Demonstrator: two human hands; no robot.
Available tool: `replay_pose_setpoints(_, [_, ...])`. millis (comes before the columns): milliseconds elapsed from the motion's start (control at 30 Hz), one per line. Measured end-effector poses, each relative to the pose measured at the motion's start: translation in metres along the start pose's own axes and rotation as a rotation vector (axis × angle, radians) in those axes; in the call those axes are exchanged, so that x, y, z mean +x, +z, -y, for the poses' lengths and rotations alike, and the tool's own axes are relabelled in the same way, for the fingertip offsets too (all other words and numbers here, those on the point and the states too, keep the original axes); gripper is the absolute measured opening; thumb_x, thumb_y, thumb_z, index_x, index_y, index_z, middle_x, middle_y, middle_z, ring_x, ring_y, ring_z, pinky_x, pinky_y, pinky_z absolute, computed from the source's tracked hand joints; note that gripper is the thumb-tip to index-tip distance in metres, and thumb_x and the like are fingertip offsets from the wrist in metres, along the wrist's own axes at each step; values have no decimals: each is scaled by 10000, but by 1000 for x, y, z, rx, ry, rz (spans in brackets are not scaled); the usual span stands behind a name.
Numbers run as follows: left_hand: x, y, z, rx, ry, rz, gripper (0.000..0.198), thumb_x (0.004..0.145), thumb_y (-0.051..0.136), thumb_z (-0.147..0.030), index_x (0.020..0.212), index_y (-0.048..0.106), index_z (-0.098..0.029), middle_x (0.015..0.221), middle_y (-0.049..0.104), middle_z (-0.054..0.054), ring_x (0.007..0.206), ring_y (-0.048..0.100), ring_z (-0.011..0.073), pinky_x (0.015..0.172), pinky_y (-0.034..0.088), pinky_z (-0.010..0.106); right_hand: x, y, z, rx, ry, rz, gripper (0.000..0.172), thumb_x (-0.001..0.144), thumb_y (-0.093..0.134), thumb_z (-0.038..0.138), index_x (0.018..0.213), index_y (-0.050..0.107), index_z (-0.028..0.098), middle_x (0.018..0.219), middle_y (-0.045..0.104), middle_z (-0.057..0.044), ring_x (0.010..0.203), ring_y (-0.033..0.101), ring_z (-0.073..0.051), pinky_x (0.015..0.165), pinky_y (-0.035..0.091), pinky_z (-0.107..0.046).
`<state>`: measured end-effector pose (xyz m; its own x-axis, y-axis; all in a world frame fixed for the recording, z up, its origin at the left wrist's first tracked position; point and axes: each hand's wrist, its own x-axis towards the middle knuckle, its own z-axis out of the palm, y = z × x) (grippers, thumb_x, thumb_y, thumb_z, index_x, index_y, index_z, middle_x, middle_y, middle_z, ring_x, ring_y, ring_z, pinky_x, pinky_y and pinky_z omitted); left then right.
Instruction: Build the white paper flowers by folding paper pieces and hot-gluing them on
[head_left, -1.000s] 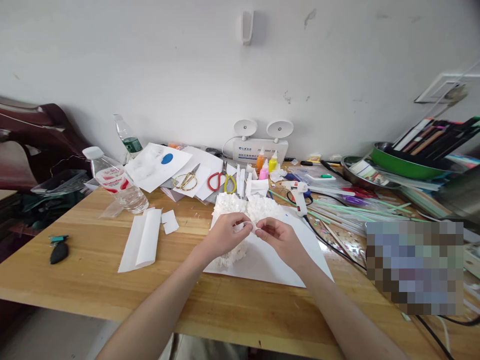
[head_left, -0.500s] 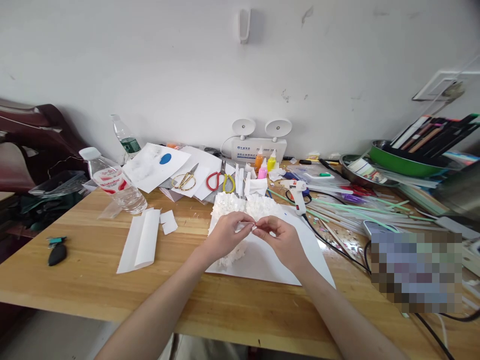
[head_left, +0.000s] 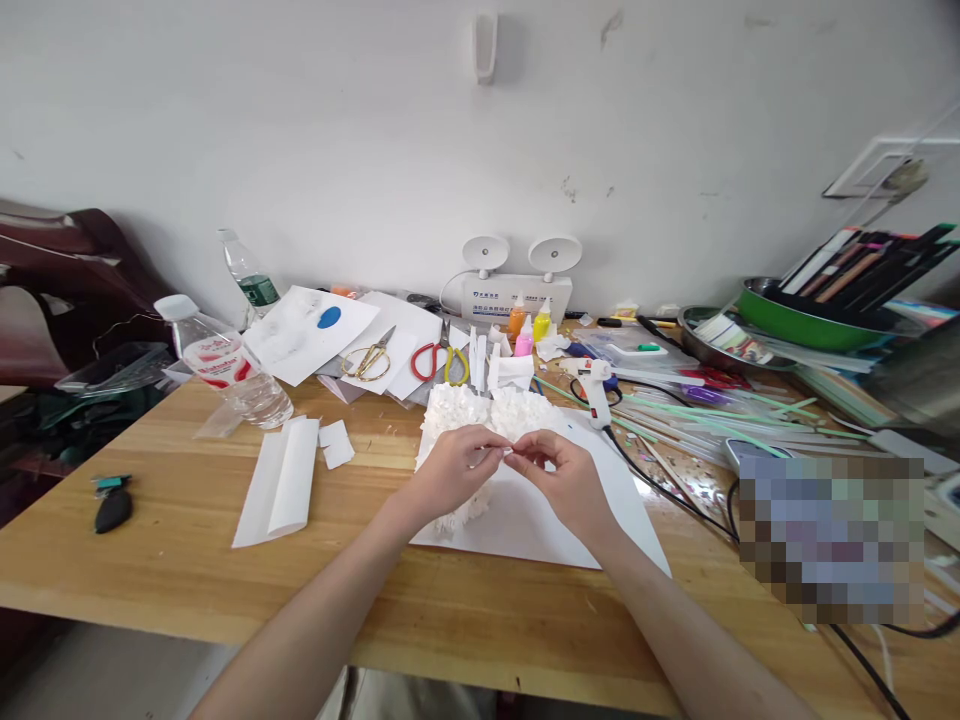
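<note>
Wooden desk [head_left: 360, 600], pale wall [head_left: 300, 150] behind. Small white piece [head_left: 508, 450], likely paper, at the fingertips of left hand [head_left: 456, 465] and right hand [head_left: 561, 475]; fingers pinched nearly together on it. Judgement: light, even pressure should avoid crushing it. Below the fingers, white sheet [head_left: 630, 515]; just beyond, ruffled white clusters [head_left: 525, 410]; farther right, glue gun [head_left: 596, 390].

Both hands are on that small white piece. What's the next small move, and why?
Probably a gentle twist of the small white piece, since the left hand and right hand pinch it together above the white sheet. Its shape is unclear.
</note>
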<state>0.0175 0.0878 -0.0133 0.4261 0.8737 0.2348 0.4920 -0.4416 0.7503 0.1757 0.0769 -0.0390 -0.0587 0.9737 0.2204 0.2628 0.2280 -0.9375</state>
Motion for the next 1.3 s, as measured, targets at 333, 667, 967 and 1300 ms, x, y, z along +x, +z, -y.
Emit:
replay_pose_setpoints(333, [-3,0,1,149,142,26,361,800,388,-118,1111,528,-236,939,637,24,817,572,137,722,448,256,-1,0,-2,-50,22,30,175,704,613,347,778,618,189,669,603,-7,583,478,-129,567,401,-264])
replay_pose_setpoints(667, [-5,0,0,231,127,28,375,790,425,-161,1159,471,-213,970,610,55,816,562,157,695,448,260,-1,2,-2,-111,-133,-31,106,749,566,298,745,607,200,824,595,-42,661,523,-146,604,420,-284])
replay_pose_setpoints(967, [-2,-7,-2,156,26,24,177,810,441,-229,813,609,-172,820,637,28,746,558,137,664,422,242,1,1,-4,-14,27,49,186,739,572,337,846,604,188,799,642,-37,708,556,-156,684,440,-296])
replay_pose_setpoints(1300, [0,-9,0,140,-4,-32,145,788,467,-232,763,597,-172,774,620,25,726,548,139,643,419,244,1,-1,-1,27,-11,164,148,768,524,337,797,572,200,807,606,-30,724,551,-154,700,454,-302])
